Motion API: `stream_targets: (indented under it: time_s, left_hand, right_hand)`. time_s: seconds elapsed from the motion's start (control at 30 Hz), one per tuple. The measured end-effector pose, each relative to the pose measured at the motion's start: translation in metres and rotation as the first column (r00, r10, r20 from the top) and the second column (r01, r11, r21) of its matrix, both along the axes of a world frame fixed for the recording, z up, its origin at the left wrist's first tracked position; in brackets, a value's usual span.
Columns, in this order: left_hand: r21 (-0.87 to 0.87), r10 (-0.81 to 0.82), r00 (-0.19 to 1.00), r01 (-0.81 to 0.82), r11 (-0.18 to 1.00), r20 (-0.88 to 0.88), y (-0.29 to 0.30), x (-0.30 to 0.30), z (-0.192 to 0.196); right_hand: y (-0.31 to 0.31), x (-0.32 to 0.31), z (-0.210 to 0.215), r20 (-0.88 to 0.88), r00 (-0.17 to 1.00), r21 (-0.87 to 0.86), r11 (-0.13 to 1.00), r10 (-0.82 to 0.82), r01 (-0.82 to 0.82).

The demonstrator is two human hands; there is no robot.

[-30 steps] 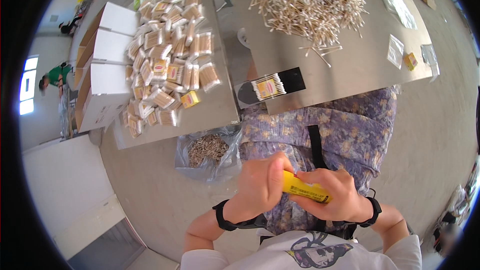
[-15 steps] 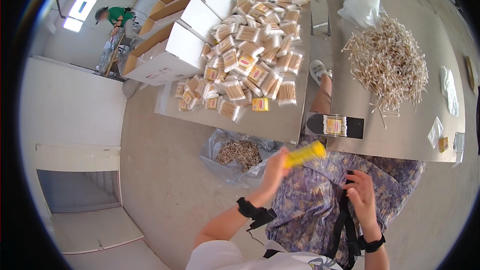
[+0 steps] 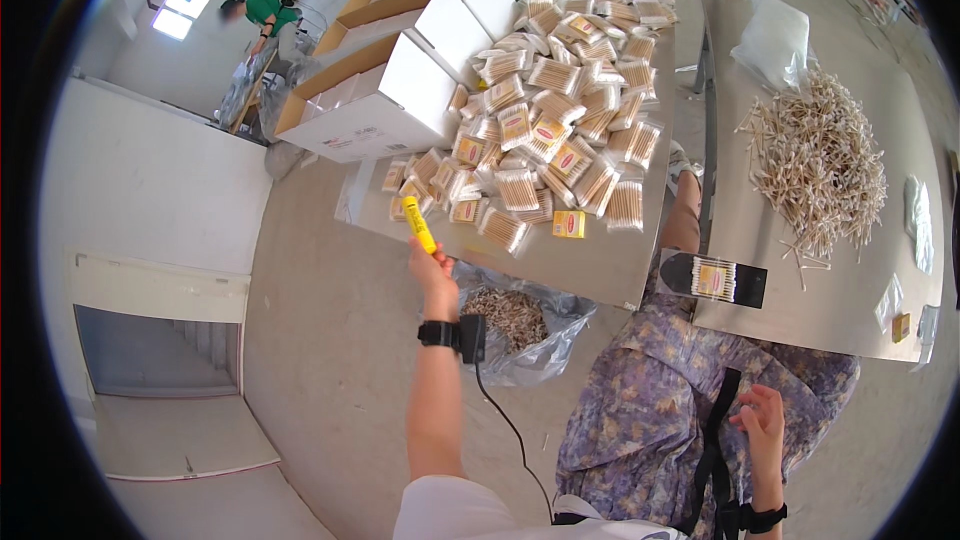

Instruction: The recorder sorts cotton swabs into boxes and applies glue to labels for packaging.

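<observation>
My left hand [image 3: 434,265] is closed around the lower end of a yellow tube-shaped stick with dark print [image 3: 419,224]; its exact kind cannot be made out. The stick points up at the near left corner of the left table, beside small clear packs of cotton swabs [image 3: 502,227]. Over the patterned cloth on my lap [image 3: 640,400], my right hand [image 3: 762,425] has its fingers loosely bent and apart, with nothing in them. A filled pack of cotton swabs with a yellow label [image 3: 714,279] lies on a black board [image 3: 752,286] at the right table's near edge.
White cartons [image 3: 420,90] stand on the left table [image 3: 600,275]. Loose cotton swabs [image 3: 820,160] are heaped on the right table [image 3: 720,140], near a clear plastic bag [image 3: 775,35]. Below the left table sits a bag of swabs [image 3: 575,325]. A person in green [image 3: 262,15] works far left.
My left hand has swung left and away from me with the yellow stick, from over my lap to the left table's corner. The right hand stays over my lap.
</observation>
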State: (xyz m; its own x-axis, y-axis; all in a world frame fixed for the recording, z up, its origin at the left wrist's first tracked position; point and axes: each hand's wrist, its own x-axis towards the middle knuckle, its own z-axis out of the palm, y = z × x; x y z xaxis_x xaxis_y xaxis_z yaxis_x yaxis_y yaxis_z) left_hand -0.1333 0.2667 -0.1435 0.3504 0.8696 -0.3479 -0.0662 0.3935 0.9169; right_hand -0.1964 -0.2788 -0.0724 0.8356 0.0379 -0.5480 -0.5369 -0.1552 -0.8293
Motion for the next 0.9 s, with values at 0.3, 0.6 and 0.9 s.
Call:
stream_targets:
  time_s: [0.3,0.6,0.9]
  left_hand:
    - [0.666,0.421,0.713,0.086,0.741,-0.56,0.21,-0.02,0.004]
    - [0.677,0.457,0.504,0.474,0.563,-0.733,0.243,0.023,0.014]
    - [0.686,0.378,0.602,0.435,0.583,-0.703,0.296,0.032,0.006]
  right_hand:
    - [-0.008,-0.004,-0.007,-0.054,0.998,-0.144,0.989,0.011,-0.019]
    - [-0.011,-0.017,-0.013,-0.143,0.99,-0.241,0.97,-0.007,-0.028]
    - [-0.003,-0.017,-0.007,-0.156,0.988,-0.241,0.97,0.0,-0.038]
